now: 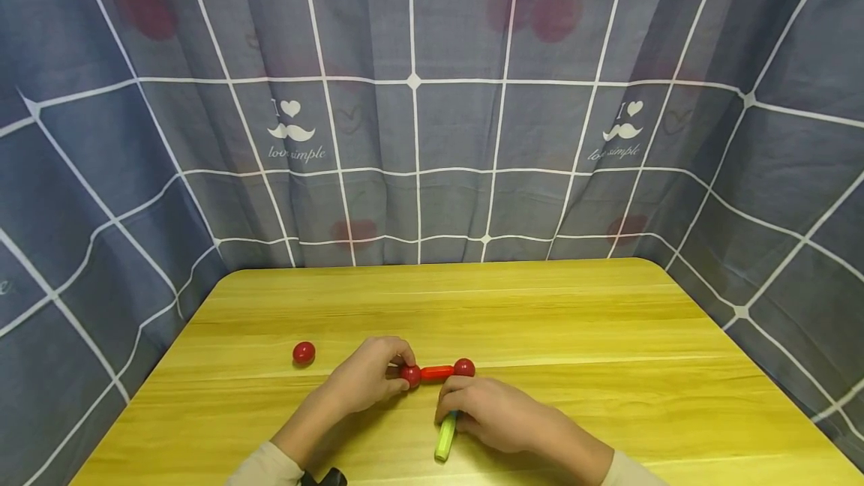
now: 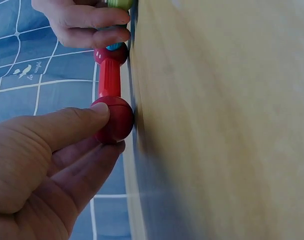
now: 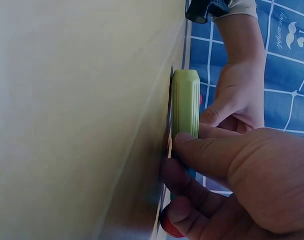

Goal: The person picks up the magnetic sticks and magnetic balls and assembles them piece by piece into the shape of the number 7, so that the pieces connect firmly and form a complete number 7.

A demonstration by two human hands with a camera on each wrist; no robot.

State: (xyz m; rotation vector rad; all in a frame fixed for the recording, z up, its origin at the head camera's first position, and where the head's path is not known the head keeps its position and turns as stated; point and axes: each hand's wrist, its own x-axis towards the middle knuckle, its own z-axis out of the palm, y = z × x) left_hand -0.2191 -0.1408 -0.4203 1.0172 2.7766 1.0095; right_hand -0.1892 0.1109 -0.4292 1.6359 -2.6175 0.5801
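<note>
My left hand (image 1: pixel 367 375) pinches a red ball (image 2: pixel 118 121) between thumb and fingertips. From that ball a short red rod (image 1: pixel 437 373) runs across to a second red ball (image 1: pixel 463 367), forming a dumbbell shape low over the table. My right hand (image 1: pixel 496 412) grips a ribbed yellow-green rod (image 3: pixel 185 102), whose free end points back toward the near table edge. At its other end a bit of blue (image 2: pixel 113 47) shows between the right fingers and the second ball. Those fingers cover most of where the blue part meets the ball.
Another red ball (image 1: pixel 304 353) lies loose on the yellow wood-grain table (image 1: pixel 580 321), left of my left hand. A checked blue-grey curtain (image 1: pixel 452 126) hangs behind the table and along both sides. Something black (image 1: pixel 332 478) shows by the left sleeve.
</note>
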